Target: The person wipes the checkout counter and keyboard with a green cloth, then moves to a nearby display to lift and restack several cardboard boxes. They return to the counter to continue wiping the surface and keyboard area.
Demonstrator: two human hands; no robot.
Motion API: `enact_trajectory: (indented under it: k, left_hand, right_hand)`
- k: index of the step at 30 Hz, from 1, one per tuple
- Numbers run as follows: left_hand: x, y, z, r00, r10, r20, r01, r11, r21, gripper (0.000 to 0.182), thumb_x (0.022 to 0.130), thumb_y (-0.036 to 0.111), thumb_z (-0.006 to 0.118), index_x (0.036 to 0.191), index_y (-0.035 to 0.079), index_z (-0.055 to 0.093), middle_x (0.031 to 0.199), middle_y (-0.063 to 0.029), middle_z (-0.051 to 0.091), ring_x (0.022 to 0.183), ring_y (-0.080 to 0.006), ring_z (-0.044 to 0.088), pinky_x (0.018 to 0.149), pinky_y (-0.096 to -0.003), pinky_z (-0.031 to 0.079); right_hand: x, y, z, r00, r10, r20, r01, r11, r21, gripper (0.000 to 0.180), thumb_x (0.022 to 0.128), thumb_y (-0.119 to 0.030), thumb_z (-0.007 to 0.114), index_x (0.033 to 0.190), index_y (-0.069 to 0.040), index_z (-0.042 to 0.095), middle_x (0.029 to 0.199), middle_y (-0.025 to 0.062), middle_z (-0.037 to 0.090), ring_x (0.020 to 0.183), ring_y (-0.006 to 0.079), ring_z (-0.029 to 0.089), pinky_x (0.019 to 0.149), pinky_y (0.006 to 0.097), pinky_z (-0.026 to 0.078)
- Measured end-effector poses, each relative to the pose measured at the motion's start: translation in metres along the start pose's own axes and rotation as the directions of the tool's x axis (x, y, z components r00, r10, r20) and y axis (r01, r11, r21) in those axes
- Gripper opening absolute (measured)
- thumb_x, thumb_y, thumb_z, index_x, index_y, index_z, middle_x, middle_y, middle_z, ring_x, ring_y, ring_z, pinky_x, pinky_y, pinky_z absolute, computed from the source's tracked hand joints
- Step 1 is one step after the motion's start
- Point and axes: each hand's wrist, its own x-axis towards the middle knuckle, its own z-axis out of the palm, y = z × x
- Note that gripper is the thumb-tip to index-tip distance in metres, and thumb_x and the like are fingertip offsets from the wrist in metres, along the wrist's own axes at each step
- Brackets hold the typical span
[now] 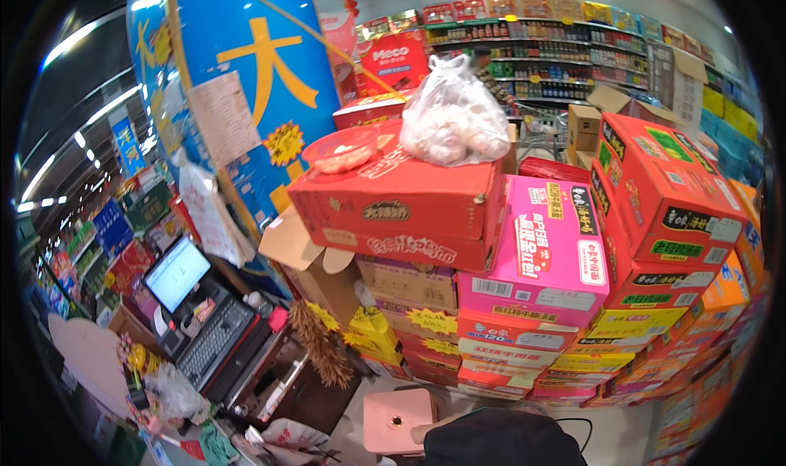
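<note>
At the bottom centre, what looks like my right hand [431, 430] comes out of a dark sleeve [503, 440] and lies at the right edge of a pink plastic stool [396, 418], which has a hole in its seat. The sleeve hides most of the hand, so its grip cannot be made out. My left hand is out of view. Before me, a red carton [393, 205] tops a stack. It bears a knotted clear plastic bag [451, 119] of whitish, lumpy contents and a red plastic basin [341, 149] with pale contents.
Stacked cartons, including a pink one [534, 245] and a red one [675, 189], stand to the right. At left are a computer keyboard [215, 343], a lit screen [178, 274] and a feather duster [319, 343]. A person [489, 79] is by the far bottle shelves [552, 67].
</note>
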Motion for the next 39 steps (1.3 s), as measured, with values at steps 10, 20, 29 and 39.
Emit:
enact_trajectory:
  k: [10,20,29,39]
  left_hand:
    - [-0.14,-0.097,0.022,0.901,-0.408,-0.146,0.375,0.903,-0.211,0.05,0.085,0.033,0.058,0.127,0.008,0.051,0.113,-0.019,0.056,0.107,-0.0316,0.055,0.087,-0.0372,0.046]
    - [-0.173,-0.11,0.054,0.741,-0.624,-0.247,0.489,0.754,-0.44,0.051,0.085,0.034,0.059,0.128,0.008,0.051,0.114,-0.0191,0.056,0.108,-0.032,0.055,0.088,-0.0374,0.046]
    - [-0.153,-0.114,0.066,0.62,-0.733,-0.28,0.482,0.638,-0.601,0.053,0.084,0.035,0.06,0.128,0.008,0.05,0.115,-0.0192,0.055,0.109,-0.0323,0.054,0.088,-0.0377,0.046]
    - [-0.072,-0.133,0.078,0.399,-0.854,-0.333,0.356,0.479,-0.802,0.055,0.083,0.035,0.061,0.129,0.007,0.05,0.116,-0.0193,0.055,0.111,-0.0326,0.054,0.089,-0.038,0.046]
  right_hand:
    - [0.012,0.043,0.057,0.963,-0.085,0.257,0.172,0.925,-0.337,0.031,0.078,-0.03,0.054,0.085,-0.007,0.073,0.092,0.0185,0.067,0.089,0.0332,0.065,0.08,0.0415,0.05]
    - [0.052,0.005,0.003,0.913,0.036,0.407,0.055,0.976,-0.211,0.019,0.082,-0.022,0.058,0.084,-0.006,0.068,0.072,0.0087,0.066,0.059,0.0196,0.062,0.059,0.035,0.051]
    - [0.102,-0.119,-0.066,0.945,-0.164,0.284,0.134,0.984,0.121,0.013,0.085,-0.015,0.059,0.087,-0.004,0.066,0.074,0.0054,0.066,0.061,0.0135,0.062,0.059,0.0283,0.052]
    - [0.202,-0.273,-0.16,0.846,-0.532,0.039,0.427,0.719,0.548,0.016,0.09,-0.015,0.058,0.096,-0.001,0.064,0.077,0.0042,0.065,0.068,0.009,0.062,0.062,0.0266,0.051]
